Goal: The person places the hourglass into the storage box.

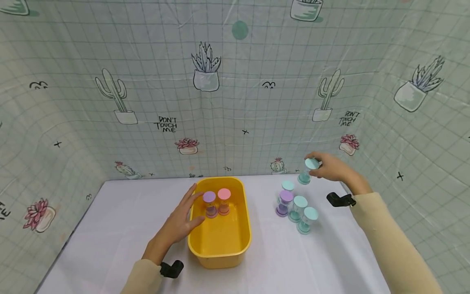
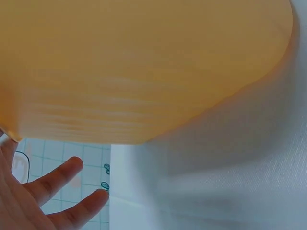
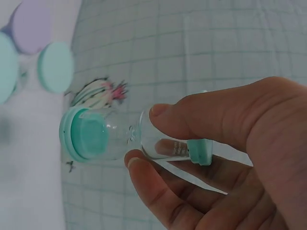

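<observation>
My right hand [image 1: 330, 166] pinches a teal-capped hourglass [image 3: 88, 134] between thumb and fingers at the far right of the table. In the right wrist view its clear glass waist and teal sand show, and the thumb presses on one bulb. My left hand [image 1: 180, 220] lies spread along the left rim of a yellow bin [image 1: 220, 245], thumb and fingertips reaching over the edge. Inside the bin stand a purple hourglass [image 1: 210, 204] and a pink hourglass [image 1: 224, 202], side by side. The left wrist view shows mostly the bin's outer wall [image 2: 144, 72] and two straight fingers [image 2: 57, 179].
Right of the bin a purple hourglass [image 1: 282, 204] stands among three teal ones, including a front one [image 1: 307, 220] and a back one [image 1: 288, 186] partly hidden. A white cloth covers the table [image 1: 125, 220]. Behind it hangs a grid-patterned curtain [image 1: 242, 102] with cactus drawings.
</observation>
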### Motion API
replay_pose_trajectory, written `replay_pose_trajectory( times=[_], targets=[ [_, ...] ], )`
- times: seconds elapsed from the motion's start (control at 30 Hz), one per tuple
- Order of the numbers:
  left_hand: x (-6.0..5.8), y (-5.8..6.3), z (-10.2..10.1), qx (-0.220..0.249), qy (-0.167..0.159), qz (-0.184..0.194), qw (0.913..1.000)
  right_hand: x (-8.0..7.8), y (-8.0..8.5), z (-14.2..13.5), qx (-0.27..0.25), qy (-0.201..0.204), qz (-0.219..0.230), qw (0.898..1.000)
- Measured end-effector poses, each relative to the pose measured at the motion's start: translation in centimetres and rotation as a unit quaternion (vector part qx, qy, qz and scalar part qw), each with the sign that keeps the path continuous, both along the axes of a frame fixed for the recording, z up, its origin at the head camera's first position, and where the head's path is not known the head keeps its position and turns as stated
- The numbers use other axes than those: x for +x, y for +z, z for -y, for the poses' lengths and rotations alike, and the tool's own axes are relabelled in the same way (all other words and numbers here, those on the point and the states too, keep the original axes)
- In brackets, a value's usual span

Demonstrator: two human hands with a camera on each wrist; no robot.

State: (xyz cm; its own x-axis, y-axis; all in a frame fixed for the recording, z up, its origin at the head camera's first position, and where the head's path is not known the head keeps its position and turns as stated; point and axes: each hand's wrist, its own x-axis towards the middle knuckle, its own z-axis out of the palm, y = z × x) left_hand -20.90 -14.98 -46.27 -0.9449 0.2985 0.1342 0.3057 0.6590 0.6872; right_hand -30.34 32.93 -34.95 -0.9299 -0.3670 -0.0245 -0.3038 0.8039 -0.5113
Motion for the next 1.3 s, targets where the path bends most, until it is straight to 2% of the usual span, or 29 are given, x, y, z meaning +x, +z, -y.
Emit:
replay_pose_trajectory(
  times=[0.2, 0.5, 0.7, 0.9, 1.03, 1.3],
  targets=[
    [0.1, 0.1, 0.1, -0.003, 0.002, 0.003, 1.0, 0.2, 2.2, 2.0, -0.006, 0.017, -0.033, 0.999],
    [-0.2, 0.1, -0.3, -0.003, -0.011, -0.008, 0.9999, 1.2, 5.2, 7.0, -0.031, 0.065, -0.01, 0.997],
    [-0.1, -0.1, -0.4, -0.01, -0.006, 0.012, 0.9999, 1.6, 6.3, 11.5, -0.033, 0.106, 0.004, 0.994],
    [0.1, -0.1, -0.2, -0.008, 0.0, 0.004, 1.0, 2.1, 6.5, 15.6, -0.034, 0.154, 0.018, 0.987],
    [-0.1, -0.2, -0.1, -0.004, -0.001, -0.006, 1.0, 2.2, 6.0, 17.6, -0.034, 0.183, 0.023, 0.982],
    [-0.1, 0.0, 0.0, -0.008, -0.002, 0.002, 1.0, 2.2, 4.7, 20.4, -0.011, 0.23, 0.011, 0.973]
  ],
)
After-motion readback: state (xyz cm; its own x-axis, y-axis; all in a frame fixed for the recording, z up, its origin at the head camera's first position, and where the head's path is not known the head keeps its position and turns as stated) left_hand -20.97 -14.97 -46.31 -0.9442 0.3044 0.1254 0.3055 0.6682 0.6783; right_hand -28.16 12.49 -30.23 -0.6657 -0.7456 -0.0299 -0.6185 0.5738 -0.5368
